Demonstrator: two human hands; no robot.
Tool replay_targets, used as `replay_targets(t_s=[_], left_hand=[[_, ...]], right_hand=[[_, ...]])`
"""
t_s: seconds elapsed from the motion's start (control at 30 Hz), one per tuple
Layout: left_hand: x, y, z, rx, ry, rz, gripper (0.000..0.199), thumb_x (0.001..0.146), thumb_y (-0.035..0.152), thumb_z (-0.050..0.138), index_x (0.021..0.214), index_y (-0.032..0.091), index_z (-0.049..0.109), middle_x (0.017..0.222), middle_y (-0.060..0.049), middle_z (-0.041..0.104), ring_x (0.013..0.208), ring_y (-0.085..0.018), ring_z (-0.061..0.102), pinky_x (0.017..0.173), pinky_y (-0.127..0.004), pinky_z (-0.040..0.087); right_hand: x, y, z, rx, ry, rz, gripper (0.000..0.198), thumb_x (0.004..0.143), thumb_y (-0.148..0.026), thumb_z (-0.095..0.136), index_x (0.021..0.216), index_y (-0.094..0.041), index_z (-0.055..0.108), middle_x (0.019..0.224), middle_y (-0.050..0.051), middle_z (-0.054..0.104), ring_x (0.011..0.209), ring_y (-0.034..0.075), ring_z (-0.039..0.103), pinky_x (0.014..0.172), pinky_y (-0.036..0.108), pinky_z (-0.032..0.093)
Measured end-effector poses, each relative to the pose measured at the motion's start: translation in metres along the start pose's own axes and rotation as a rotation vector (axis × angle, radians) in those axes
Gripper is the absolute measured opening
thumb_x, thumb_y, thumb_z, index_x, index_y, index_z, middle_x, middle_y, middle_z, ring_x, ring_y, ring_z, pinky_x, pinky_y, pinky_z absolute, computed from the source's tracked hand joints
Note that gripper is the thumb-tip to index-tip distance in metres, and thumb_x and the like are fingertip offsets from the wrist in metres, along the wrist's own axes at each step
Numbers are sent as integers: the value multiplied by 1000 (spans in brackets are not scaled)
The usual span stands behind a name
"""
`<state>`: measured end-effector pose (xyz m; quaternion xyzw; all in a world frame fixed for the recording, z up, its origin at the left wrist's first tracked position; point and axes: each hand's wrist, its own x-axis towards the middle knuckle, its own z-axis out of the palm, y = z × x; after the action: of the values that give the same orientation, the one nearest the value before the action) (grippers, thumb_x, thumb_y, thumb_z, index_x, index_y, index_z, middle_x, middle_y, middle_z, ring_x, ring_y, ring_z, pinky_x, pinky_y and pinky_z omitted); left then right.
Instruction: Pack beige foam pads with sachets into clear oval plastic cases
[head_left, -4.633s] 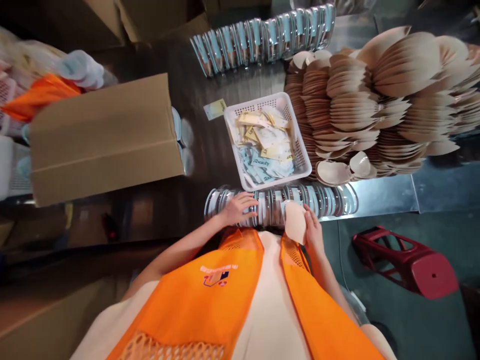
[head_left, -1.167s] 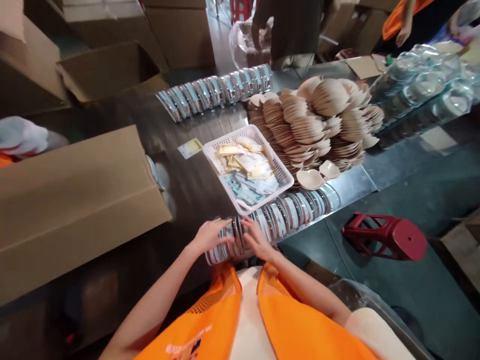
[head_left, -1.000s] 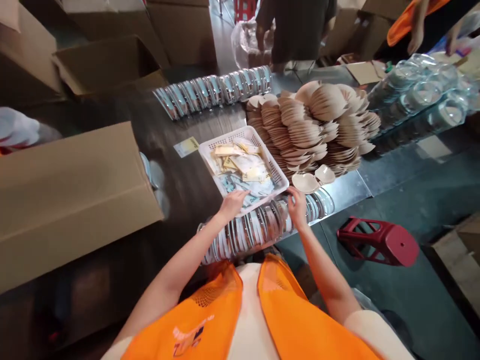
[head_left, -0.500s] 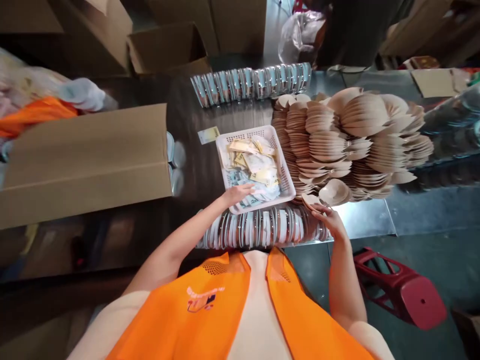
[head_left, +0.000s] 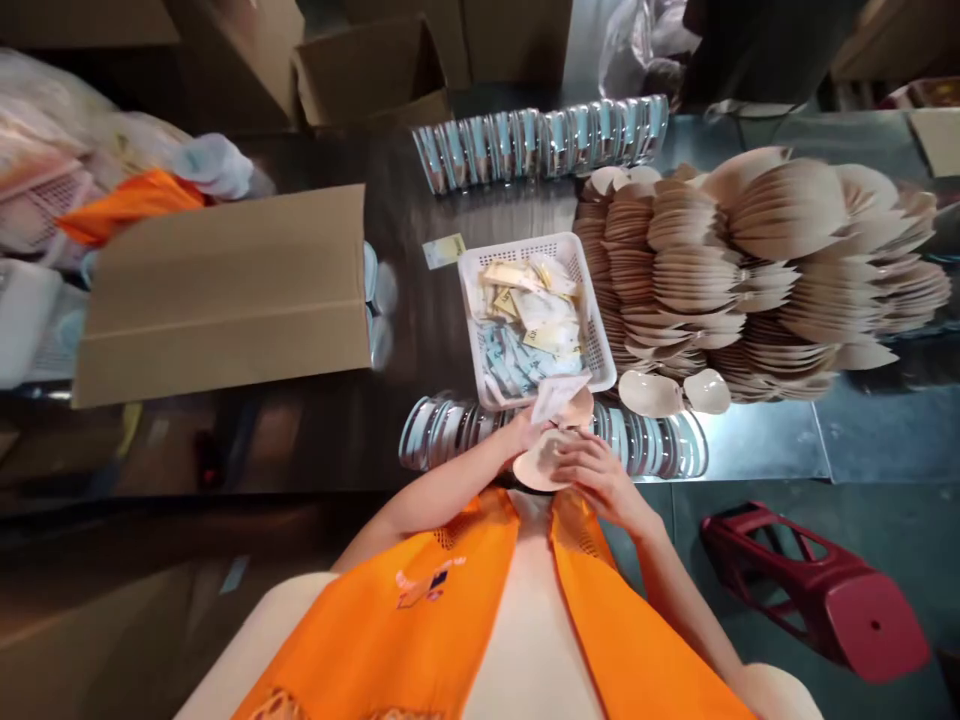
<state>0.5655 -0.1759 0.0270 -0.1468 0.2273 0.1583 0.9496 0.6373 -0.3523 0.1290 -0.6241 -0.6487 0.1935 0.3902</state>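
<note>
Close to my chest, both hands meet at a beige two-lobed cup piece point(head_left: 538, 466), which looks like a pair of joined bra cups. My right hand point(head_left: 598, 474) has its fingers closed over its near lobe. My left hand point(head_left: 523, 428) pinches a small white slip point(head_left: 559, 398) against the piece; its fingertips are partly hidden. Just beyond the hands stands a white perforated basket point(head_left: 470, 300) of yellow and pale-blue packets point(head_left: 510, 358). A similar two-lobed piece point(head_left: 651, 393) lies by the basket's right corner, before large nested stacks of beige cups point(head_left: 690, 270).
Clear plastic packages stand in a near row point(head_left: 450, 432) under my forearms and a far row point(head_left: 544, 145). A cardboard box point(head_left: 225, 295) lies at left, with a loose packet point(head_left: 443, 251) near the basket. A red stool point(head_left: 817, 590) is on the floor at right.
My left hand has left the basket with a white slip. My right hand has brought a beige two-lobed piece from the stacks toward my chest, where the hands now meet. The view has shifted.
</note>
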Motion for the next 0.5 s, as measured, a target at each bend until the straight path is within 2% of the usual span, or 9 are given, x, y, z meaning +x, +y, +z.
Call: replay_targets(t_s=[0.03,0.07,0.13,0.2,0.27,0.33,0.4,0.47,0.5], left_hand=[[-7,6,-2,214,23,-4,35,108,37,56,115,13,82,88,-11,83,78,-22,79,75,-37,68],[-16,13,-3,371,47,11,30,103,33,68,126,18,78,93,-10,83,84,-23,80,82,-38,67],[-37,28,-3,715,80,133,58,95,29,78,151,22,61,110,-9,82,95,-21,78,96,-35,62],[-61,40,-4,1271,87,307,77,98,34,72,166,21,38,116,-9,79,98,-21,75,98,-34,58],[-86,50,-6,1814,29,398,81,103,44,59,171,16,24,105,-11,79,88,-24,74,89,-36,57],[-107,59,-12,2126,-77,404,73,105,48,50,166,11,34,91,-10,77,79,-25,71,81,-36,54],[-124,69,-22,2292,-138,440,58,107,49,43,152,14,56,86,-10,75,78,-25,71,79,-36,53],[-137,81,-33,2357,-105,471,54,110,52,35,128,17,72,84,-10,75,79,-24,71,78,-35,53],[-141,88,-39,2350,-55,471,56,112,52,30,117,18,75,82,-9,74,78,-23,71,76,-34,53]], right_hand=[[3,-9,11,25,7,-17,21,108,-26,54,117,-29,73,106,3,80,115,22,69,122,51,42],[6,-17,22,43,54,-14,20,107,-26,55,116,-29,73,103,3,79,114,22,69,122,50,42],[12,-31,47,60,280,84,14,105,-28,60,110,-28,72,108,4,76,123,24,65,123,51,40],[20,-40,73,78,623,312,17,104,-36,60,113,-26,71,130,9,69,139,27,56,123,53,39],[28,-45,101,162,870,590,32,106,-46,53,127,-25,65,149,13,57,143,28,52,117,50,45],[34,-45,129,289,942,805,44,106,-56,47,132,-22,59,145,15,58,130,27,60,101,43,55],[36,-44,156,366,943,912,52,101,-66,50,125,-20,57,125,13,65,106,23,66,83,35,58],[37,-47,181,390,977,958,58,94,-69,60,126,-21,52,112,8,65,90,19,66,75,31,56],[38,-51,193,397,995,969,62,92,-67,63,132,-21,48,113,8,65,88,19,66,75,31,56]])
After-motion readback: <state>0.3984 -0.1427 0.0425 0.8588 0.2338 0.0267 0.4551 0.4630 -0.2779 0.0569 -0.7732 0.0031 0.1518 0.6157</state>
